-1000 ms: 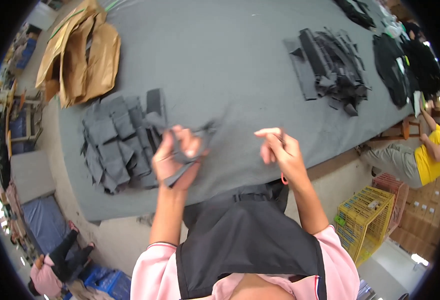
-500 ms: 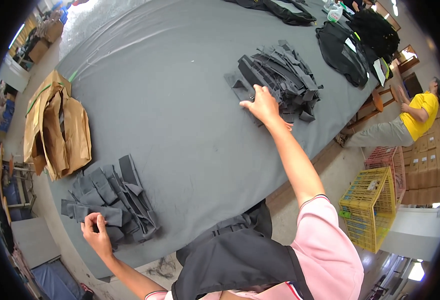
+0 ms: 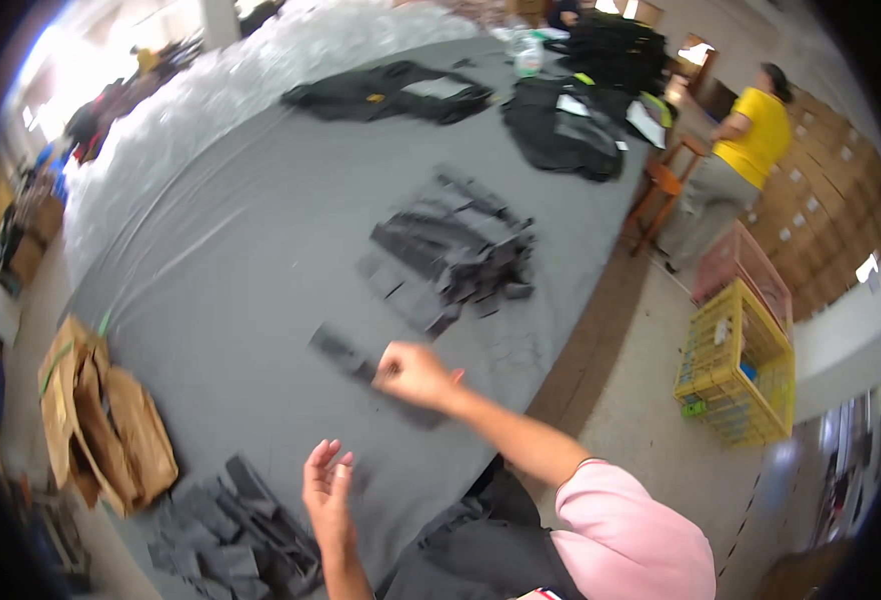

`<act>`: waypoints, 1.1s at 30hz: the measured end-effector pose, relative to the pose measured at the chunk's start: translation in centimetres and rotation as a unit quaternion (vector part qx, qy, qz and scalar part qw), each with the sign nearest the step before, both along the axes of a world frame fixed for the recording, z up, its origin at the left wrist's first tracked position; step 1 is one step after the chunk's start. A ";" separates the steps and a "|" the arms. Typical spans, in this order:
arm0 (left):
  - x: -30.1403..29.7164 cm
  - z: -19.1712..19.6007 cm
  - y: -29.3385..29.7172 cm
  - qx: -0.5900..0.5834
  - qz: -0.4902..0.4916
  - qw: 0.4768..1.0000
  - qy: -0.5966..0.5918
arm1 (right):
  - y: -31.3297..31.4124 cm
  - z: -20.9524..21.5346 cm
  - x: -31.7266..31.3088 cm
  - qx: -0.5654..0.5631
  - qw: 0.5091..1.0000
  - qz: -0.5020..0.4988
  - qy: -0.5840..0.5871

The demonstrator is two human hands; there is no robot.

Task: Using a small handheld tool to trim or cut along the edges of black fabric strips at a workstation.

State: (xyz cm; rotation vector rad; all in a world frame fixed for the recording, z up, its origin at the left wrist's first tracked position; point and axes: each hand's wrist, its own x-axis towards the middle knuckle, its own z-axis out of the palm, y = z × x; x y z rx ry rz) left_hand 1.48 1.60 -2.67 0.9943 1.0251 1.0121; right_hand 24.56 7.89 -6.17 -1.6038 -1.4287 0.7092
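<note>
The dark grey strip [image 3: 338, 347] is in the right hand [image 3: 413, 374], whose curled fingers grasp it near its middle; motion blur hides just how the fingertips sit. The strip lies beyond the left hand [image 3: 330, 497] and apart from it. Its long axis runs on a slant: one end points away from the person and leftward, out past the right hand's knuckles, while the other comes back toward the person and rightward, passing beneath that hand and wrist. The left hand is released and open, its fingers loosely bent above the grey table cover [image 3: 251, 330]. Beyond the right hand lies a pile of dark strips [image 3: 451, 245]; left of the left hand lies a second pile [image 3: 226, 540], with a brown paper bag [image 3: 111, 430] farther out
</note>
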 end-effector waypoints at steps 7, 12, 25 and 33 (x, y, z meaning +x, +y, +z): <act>4.2 -1.8 -0.8 -0.098 0.052 0.982 -0.151 | -8.7 0.1 -7.4 -0.112 0.905 0.160 0.377; 2.5 -3.6 -1.6 -0.087 0.070 0.986 -0.126 | -9.3 2.9 -6.9 -0.172 0.890 0.143 0.398; 1.0 -1.4 -3.5 -0.076 -0.041 0.971 -0.224 | -8.5 2.8 -7.4 -0.194 0.872 0.160 0.421; 3.3 -4.9 -2.2 0.107 0.066 0.987 0.100 | -7.5 1.2 -9.5 0.009 0.992 -0.008 0.125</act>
